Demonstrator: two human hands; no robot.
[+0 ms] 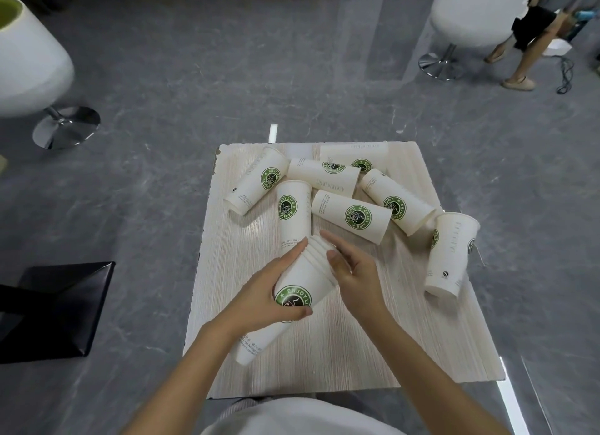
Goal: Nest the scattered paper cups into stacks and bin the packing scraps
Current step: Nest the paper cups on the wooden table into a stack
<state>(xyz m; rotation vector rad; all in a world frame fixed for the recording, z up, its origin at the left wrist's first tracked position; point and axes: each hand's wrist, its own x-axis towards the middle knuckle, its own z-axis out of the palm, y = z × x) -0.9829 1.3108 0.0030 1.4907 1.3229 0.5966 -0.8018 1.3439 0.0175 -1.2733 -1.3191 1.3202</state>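
A nested stack of white paper cups [293, 296] with green round logos lies tilted over the wooden table [357, 337], rims pointing away from me. My left hand [276, 291] wraps around the stack's body. My right hand [352, 272] presses against the layered rims at the stack's open end. Several loose cups lie on their sides across the far half of the table, among them one [293, 212] just beyond the stack, one [352, 215] to its right and one [256, 181] at the far left. Another cup [451, 254] lies at the table's right edge.
A black bin [55, 308] stands on the grey floor left of the table. White swivel chairs stand at the far left [29, 64] and far right [467, 15]. A person's legs [519, 54] are at the top right beside cables.
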